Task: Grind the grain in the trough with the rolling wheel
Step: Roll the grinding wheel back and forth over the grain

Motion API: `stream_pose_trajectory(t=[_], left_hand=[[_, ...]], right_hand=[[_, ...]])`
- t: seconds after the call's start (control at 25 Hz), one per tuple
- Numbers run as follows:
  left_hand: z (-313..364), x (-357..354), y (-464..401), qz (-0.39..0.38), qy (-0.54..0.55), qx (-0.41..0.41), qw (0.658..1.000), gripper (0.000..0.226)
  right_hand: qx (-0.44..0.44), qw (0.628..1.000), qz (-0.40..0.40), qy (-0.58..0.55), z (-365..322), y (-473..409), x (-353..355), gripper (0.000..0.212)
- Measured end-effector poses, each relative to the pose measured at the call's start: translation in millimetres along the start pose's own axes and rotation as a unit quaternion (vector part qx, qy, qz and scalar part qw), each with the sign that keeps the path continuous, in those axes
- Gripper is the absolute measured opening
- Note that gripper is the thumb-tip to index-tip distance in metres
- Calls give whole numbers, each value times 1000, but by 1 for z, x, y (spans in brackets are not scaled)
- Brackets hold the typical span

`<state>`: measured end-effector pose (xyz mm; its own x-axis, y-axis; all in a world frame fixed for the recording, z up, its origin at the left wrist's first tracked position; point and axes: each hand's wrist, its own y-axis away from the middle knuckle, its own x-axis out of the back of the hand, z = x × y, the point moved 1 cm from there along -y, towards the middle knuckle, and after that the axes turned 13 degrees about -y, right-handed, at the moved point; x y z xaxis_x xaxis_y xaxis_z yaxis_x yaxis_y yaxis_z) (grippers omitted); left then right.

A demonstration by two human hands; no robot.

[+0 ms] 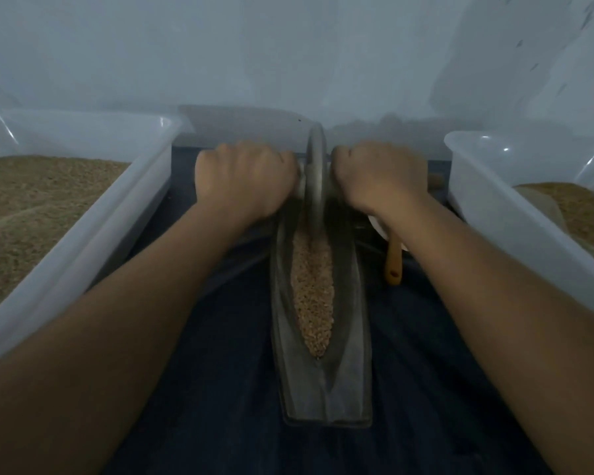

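Observation:
A long grey boat-shaped trough [352,341] lies lengthwise on a dark blue cloth, and pale brown grain [312,293] fills its middle groove. A thin grey rolling wheel [315,173] stands upright at the trough's far end. My left hand [244,180] grips the axle handle on the wheel's left side. My right hand [378,178] grips the handle on its right side. Both fists hide most of the handle; only a wooden tip [435,182] shows past my right hand.
A large translucent bin [124,214] holding brown grain stands at the left. A second translucent bin [515,214] with grain stands at the right. A wooden-handled utensil [393,265] and a white dish edge [378,228] lie just right of the trough. A pale wall rises behind.

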<state>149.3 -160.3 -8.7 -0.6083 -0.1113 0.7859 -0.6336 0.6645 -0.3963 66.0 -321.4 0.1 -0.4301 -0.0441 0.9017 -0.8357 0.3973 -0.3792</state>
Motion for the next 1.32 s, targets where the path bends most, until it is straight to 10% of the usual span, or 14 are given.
stream_pose_trajectory(t=[0.48, 0.88, 1.32], left_hand=[[0, 42, 146, 152, 156, 19, 976, 52], [-2, 1, -7, -58, 48, 4, 997, 28], [-3, 30, 139, 112, 155, 27, 981, 62]], right_hand=[[123, 980, 145, -52, -9, 159, 38, 49], [-18, 1000, -1, -15, -6, 1, 4, 49], [138, 978, 152, -43, -15, 143, 30, 53]])
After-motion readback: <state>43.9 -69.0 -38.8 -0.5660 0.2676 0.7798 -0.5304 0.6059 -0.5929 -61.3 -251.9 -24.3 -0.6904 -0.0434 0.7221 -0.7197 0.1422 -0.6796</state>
